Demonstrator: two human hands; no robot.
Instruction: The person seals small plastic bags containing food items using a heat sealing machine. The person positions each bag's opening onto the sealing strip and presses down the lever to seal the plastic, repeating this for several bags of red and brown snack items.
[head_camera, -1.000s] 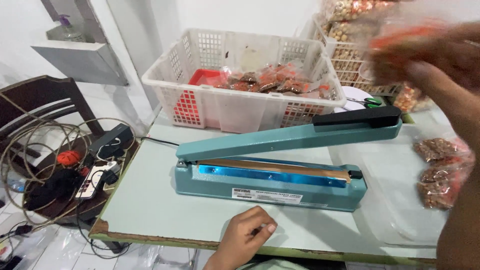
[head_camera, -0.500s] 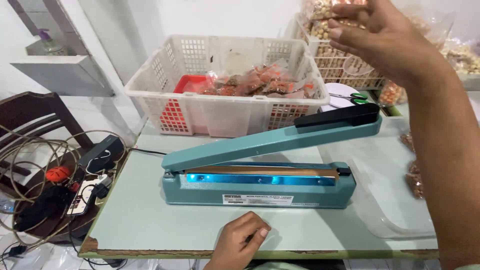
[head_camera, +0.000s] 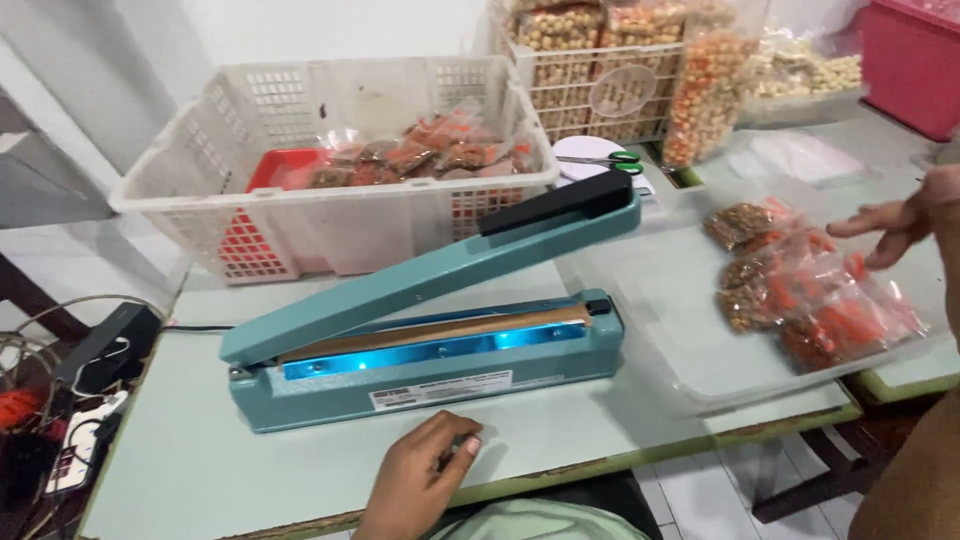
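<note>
Left hand (head_camera: 425, 475): loosely curled, empty, resting on the pale green tabletop (head_camera: 200, 470) just before the teal heat sealer (head_camera: 430, 340), whose arm stands raised.
Right hand (head_camera: 900, 215): fingers spread, seemingly empty, hovering above clear snack packets (head_camera: 800, 290) in a clear tray (head_camera: 680, 340).

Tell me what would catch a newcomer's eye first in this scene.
Most likely the teal heat sealer in the middle of the table, its arm raised open, with the left hand resting on the table in front of it. Next, the clear tray of small filled snack bags to the right, the right hand hovering above them with its fingers spread.
</note>
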